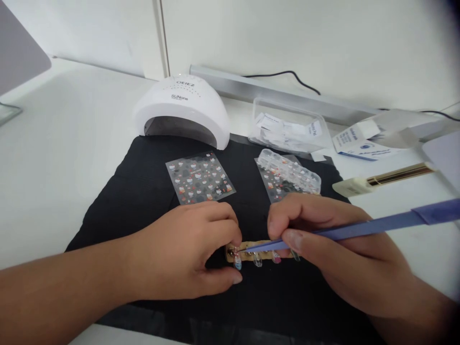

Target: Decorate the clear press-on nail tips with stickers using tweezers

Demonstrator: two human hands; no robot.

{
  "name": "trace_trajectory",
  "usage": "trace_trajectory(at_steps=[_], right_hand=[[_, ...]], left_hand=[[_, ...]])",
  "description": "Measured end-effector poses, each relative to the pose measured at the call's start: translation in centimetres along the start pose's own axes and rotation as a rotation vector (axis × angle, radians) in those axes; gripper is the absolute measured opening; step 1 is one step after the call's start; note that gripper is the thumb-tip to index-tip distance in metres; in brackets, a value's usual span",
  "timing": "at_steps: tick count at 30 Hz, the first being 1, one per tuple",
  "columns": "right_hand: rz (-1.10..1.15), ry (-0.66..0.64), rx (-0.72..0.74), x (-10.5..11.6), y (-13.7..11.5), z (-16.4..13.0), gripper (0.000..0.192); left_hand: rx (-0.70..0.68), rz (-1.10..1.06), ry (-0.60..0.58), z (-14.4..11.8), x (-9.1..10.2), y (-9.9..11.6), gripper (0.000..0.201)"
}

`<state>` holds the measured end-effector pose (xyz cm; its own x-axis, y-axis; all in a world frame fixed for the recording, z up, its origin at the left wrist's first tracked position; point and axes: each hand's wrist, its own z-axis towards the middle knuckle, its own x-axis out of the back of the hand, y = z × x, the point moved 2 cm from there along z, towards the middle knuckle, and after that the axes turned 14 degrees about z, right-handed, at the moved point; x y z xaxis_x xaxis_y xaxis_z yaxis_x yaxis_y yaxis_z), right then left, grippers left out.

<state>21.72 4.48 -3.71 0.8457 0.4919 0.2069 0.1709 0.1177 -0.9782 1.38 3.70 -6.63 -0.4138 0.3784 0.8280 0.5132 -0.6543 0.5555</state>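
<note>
I see a white table [53, 158] with a black mat [151, 191] spread across its near middle, reaching almost to the near edge. At the mat's far edge stands a white domed nail lamp [181, 108], its opening facing me. Toward the table's far right lie a clear plastic box [287, 127] of white packets and a white carton with blue print [359, 141]. On the mat, a sticker sheet [200, 177] lies left of centre, and a second sheet sits to its right under a clear tray of nail tips [289, 172]. A white and gold tool [384, 180] lies on the table just off the mat's right edge.

My left hand [187, 254] rests on the mat, fingers curled, its grip clenched on the left end of a tan strip [247, 251]. That strip lies near the mat's middle, closer to the near edge, its long axis running left to right; small false nails [257, 260] hang from its near side. My right hand [323, 249] has its grip closed around blue tweezers [359, 227]. Their long axis runs from the table's right edge, slanting slightly down to the left, and the tip points left, touching the strip's left end just beside my left fingertips.
</note>
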Motion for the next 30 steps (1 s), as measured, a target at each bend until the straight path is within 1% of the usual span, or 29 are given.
trace_trajectory(at_steps=[7,17,21,30], right_hand=[[-0.006,-0.045,-0.032,0.07,-0.08,0.22,0.015],[-0.025,-0.049,-0.013,0.05,0.0,0.01,0.015],[-0.032,-0.073,-0.009,-0.01,-0.08,0.05,0.015],[-0.072,-0.062,0.006,0.06,-0.25,0.08,0.016]], left_hand=[[0.013,-0.021,-0.017,0.11,0.11,0.09,0.015],[0.004,-0.019,-0.01,0.12,0.25,0.2,0.013],[0.013,-0.016,-0.016,0.12,0.24,0.15,0.014],[0.006,-0.016,-0.019,0.16,0.22,0.18,0.012]])
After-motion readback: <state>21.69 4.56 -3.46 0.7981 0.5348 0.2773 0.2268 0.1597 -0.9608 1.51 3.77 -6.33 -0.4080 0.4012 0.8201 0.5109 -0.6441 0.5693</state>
